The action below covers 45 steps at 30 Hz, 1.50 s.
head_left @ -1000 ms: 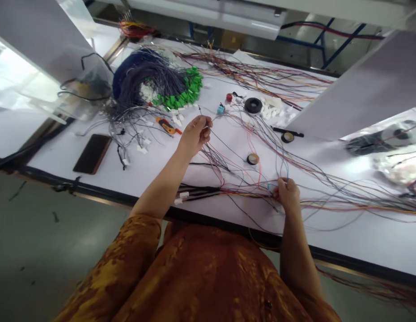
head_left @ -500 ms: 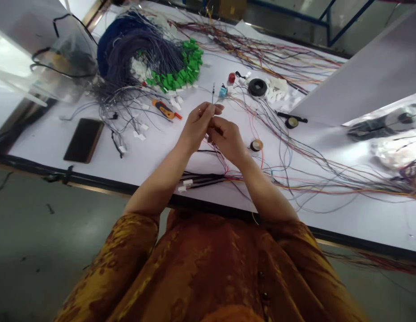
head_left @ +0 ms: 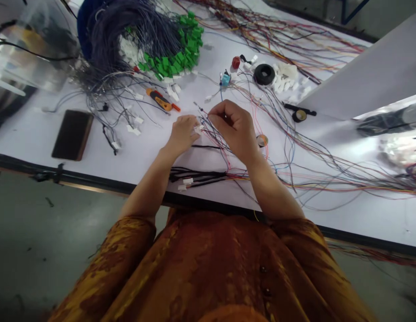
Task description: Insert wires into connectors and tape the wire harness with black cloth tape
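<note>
My left hand (head_left: 184, 133) is closed on a small white connector (head_left: 198, 129), held between thumb and fingers just above the table. Thin wires (head_left: 216, 139) run from around the connector back under my right hand. My right hand (head_left: 235, 126) pinches a thin wire whose terminal end (head_left: 200, 109) points up and to the left. Behind it stands a light blue connector (head_left: 225, 79) with wires attached. Black-sleeved cables with white connectors (head_left: 188, 181) lie at the table's near edge. Exactly how the wires sit at the fingertips is too small to make out.
At the far left lies a coil of dark wires with green connectors (head_left: 167, 63). An orange utility knife (head_left: 159, 99) and a phone (head_left: 72, 135) rest on the left. Black tape (head_left: 264, 74), a smaller tape roll (head_left: 262, 141) and long loose wires (head_left: 328, 158) occupy the right.
My hands have separated: the left moved down and left with the white connector, the right moved slightly right with a wire. The camera view has also shifted a little.
</note>
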{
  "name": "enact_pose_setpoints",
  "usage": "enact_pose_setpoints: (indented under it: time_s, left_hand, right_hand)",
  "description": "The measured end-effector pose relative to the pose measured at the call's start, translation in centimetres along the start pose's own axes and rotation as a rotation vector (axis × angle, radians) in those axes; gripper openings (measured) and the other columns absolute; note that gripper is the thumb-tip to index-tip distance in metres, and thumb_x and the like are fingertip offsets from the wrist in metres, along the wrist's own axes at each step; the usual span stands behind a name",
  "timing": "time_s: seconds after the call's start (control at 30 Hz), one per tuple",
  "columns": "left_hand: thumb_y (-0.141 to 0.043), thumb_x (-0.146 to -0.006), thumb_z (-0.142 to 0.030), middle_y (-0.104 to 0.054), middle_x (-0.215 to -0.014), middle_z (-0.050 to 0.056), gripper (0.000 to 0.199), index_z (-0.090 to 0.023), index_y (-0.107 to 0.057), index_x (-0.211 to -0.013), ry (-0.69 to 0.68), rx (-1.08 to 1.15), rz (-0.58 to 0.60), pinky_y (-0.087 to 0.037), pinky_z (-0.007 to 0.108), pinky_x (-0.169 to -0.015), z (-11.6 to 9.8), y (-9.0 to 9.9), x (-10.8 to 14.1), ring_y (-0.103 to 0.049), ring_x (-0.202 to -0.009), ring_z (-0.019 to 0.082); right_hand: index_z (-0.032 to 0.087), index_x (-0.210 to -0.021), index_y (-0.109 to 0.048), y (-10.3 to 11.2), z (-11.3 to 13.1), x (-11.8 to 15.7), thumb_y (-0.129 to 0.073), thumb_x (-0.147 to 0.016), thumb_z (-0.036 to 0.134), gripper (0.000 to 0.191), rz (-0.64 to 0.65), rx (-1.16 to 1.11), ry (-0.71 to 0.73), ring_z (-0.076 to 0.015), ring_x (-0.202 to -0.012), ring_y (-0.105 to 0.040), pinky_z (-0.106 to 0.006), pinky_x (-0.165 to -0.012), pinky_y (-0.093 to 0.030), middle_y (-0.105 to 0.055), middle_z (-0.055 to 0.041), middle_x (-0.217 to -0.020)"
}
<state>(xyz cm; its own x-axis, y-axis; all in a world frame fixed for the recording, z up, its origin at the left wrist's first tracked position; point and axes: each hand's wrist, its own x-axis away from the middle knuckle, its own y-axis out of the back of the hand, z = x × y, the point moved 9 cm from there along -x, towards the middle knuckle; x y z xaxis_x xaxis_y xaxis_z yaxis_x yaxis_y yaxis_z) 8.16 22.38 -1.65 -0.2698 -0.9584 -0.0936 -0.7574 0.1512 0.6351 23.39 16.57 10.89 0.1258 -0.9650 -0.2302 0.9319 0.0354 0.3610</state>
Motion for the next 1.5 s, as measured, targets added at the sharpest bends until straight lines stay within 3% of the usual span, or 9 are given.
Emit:
enact_pose_setpoints:
  time_s: [0.1,0.2,0.4,0.6,0.93,1.33,1.5]
  left_hand:
    - [-0.083,-0.067,-0.014,-0.069,-0.092,0.004,0.029,-0.021,-0.067,-0.091,0.015,0.360,0.016,-0.049,0.034,-0.092,-0.4,0.1,-0.1,-0.064,-0.093,0.023]
    - [-0.086,-0.068,-0.021,-0.069,-0.088,0.001,0.038,-0.021,-0.067,-0.101,0.094,0.713,0.126,-0.050,0.024,-0.072,-1.2,-0.6,0.4,-0.064,-0.079,0.015]
    - [-0.077,-0.085,-0.032,-0.068,-0.079,0.000,0.015,-0.021,-0.070,-0.093,0.259,0.943,-0.011,-0.049,0.018,-0.061,-1.2,-1.8,1.6,-0.062,-0.067,0.009]
    - [-0.068,-0.093,-0.025,-0.072,-0.086,0.003,0.011,-0.016,-0.073,-0.097,0.409,1.230,0.115,-0.056,0.021,-0.072,-0.8,-4.6,2.8,-0.067,-0.071,0.009]
    - [-0.074,-0.089,-0.028,-0.073,-0.090,0.002,0.012,-0.020,-0.073,-0.098,0.375,1.254,0.096,-0.058,0.020,-0.073,-0.5,-4.5,3.0,-0.067,-0.073,0.008]
    - [-0.085,-0.078,-0.043,-0.071,-0.093,0.002,0.030,-0.022,-0.075,-0.097,0.253,1.115,0.113,-0.057,0.022,-0.076,-1.3,-4.3,3.3,-0.066,-0.083,0.011]
    - [-0.081,-0.083,-0.039,-0.072,-0.097,0.003,0.025,-0.022,-0.074,-0.100,0.308,1.171,0.132,-0.057,0.023,-0.077,-1.1,-5.0,3.5,-0.068,-0.085,0.012]
  right_hand:
    - [0.021,-0.093,-0.070,-2.3,-0.7,1.9,-0.062,-0.095,0.034,0.015,0.097,-0.074,-0.048,-0.0121,-0.065,-0.045,-0.027,-0.061,-0.039,-0.055,0.0012,-0.072]
    - [0.020,-0.091,-0.071,-3.9,-2.2,3.6,-0.065,-0.093,0.039,0.020,0.125,-0.166,-0.059,-0.0104,-0.062,-0.042,-0.027,-0.059,-0.035,-0.056,0.0026,-0.071]
    - [0.020,-0.078,-0.060,-2.9,-4.3,4.1,-0.059,-0.092,0.019,0.013,0.009,0.110,-0.054,-0.0128,-0.072,-0.051,-0.027,-0.068,-0.040,-0.059,0.0000,-0.078]
    - [0.020,-0.083,-0.061,-1.5,-5.5,4.0,-0.055,-0.094,0.016,0.013,-0.017,0.384,-0.080,-0.0146,-0.070,-0.051,-0.029,-0.067,-0.038,-0.062,-0.0021,-0.084]
    - [0.021,-0.082,-0.066,-1.7,-6.4,3.8,-0.056,-0.095,0.020,0.017,0.034,0.409,-0.089,-0.0160,-0.073,-0.056,-0.029,-0.068,-0.040,-0.065,-0.0031,-0.083]
    - [0.021,-0.084,-0.067,-1.0,-6.1,3.7,-0.056,-0.098,0.023,0.018,0.029,0.433,-0.125,-0.0158,-0.075,-0.056,-0.030,-0.069,-0.038,-0.065,-0.0025,-0.085]
    - [0.022,-0.081,-0.066,-0.9,-6.1,3.6,-0.059,-0.095,0.019,0.016,0.100,0.366,-0.104,-0.0158,-0.075,-0.057,-0.031,-0.068,-0.038,-0.066,-0.0016,-0.084]
